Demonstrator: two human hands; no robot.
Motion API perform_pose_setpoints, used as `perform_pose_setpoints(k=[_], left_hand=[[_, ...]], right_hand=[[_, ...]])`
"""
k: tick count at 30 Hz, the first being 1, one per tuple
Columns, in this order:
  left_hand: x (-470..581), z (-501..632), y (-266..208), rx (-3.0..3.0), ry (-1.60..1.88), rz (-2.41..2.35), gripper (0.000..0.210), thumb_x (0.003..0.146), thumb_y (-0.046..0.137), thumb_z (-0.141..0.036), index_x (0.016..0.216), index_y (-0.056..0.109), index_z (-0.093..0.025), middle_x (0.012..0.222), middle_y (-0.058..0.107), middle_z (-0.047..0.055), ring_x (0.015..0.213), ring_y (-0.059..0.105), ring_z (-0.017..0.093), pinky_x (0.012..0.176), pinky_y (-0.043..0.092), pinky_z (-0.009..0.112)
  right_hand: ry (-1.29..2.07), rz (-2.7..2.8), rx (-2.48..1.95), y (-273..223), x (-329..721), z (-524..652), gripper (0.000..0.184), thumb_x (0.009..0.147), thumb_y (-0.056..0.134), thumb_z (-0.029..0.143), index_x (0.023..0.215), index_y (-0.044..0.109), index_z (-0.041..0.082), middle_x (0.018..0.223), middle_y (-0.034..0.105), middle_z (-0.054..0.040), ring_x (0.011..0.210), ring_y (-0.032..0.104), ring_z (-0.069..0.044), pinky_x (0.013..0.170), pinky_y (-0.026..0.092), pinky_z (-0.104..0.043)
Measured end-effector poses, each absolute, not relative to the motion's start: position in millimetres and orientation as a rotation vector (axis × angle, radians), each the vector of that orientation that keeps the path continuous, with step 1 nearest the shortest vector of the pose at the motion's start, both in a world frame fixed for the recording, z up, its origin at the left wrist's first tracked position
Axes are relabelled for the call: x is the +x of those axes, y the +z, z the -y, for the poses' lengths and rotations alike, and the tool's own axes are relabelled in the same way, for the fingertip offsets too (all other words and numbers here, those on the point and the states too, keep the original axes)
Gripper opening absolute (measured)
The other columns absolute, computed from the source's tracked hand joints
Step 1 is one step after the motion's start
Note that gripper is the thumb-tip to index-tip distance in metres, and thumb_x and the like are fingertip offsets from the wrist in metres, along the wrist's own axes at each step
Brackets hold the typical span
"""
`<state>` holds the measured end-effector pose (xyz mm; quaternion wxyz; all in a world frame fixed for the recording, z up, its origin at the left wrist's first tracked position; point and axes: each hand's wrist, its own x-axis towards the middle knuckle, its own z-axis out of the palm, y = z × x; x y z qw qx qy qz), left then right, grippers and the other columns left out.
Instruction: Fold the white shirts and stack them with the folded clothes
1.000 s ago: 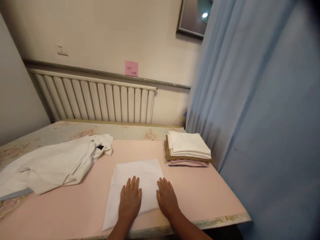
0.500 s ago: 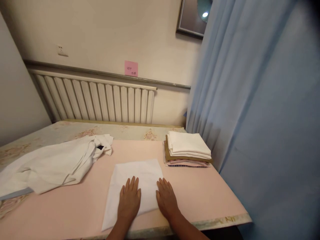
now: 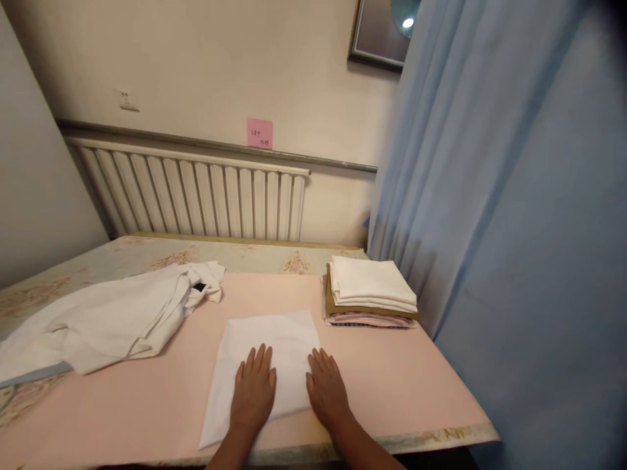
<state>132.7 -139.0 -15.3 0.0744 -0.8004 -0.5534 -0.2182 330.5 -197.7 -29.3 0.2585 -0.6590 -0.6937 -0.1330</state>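
A folded white cloth (image 3: pixel 274 329) lies flat near the front edge of the pink-covered table. Spread on top of it, palm down, is my left hand (image 3: pixel 255 388), its fingers stretched out and pointing away from me. My right hand (image 3: pixel 327 388) rests at the cloth's right edge, also palm down with fingers extended and partly over the pink cover. Neither hand grips anything. Parts of the cloth under both palms are hidden.
A stack of folded cloths (image 3: pixel 375 287), white on top with brown and pink below, stands at the back right. Rumpled white garments (image 3: pixel 112 320) lie on the left. A blue curtain (image 3: pixel 490 196) hangs along the right side, and a radiator (image 3: pixel 206 196) lines the wall behind.
The view has shifted very slightly. Both hands stay in the same place on the white cloth, and nothing else has visibly moved.
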Motion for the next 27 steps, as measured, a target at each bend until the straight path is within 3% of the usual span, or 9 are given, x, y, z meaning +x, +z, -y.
perform_pose_setpoints(k=[27], left_hand=[[131.5,138.4,-19.3,-2.364,-0.713,1.596,0.048,0.091,0.036,-0.028,0.137,0.048,-0.018,0.145,0.045,0.007,0.135,0.037,0.028,0.107,0.031,0.048]], right_hand=[[-0.357,1.872,-1.769,-32.1,330.4,196.2,0.037,0.092,0.045,0.024,0.126,0.057,0.018,0.135,0.055,-0.0078,0.131,0.043,-0.025,0.109,0.033,-0.044]])
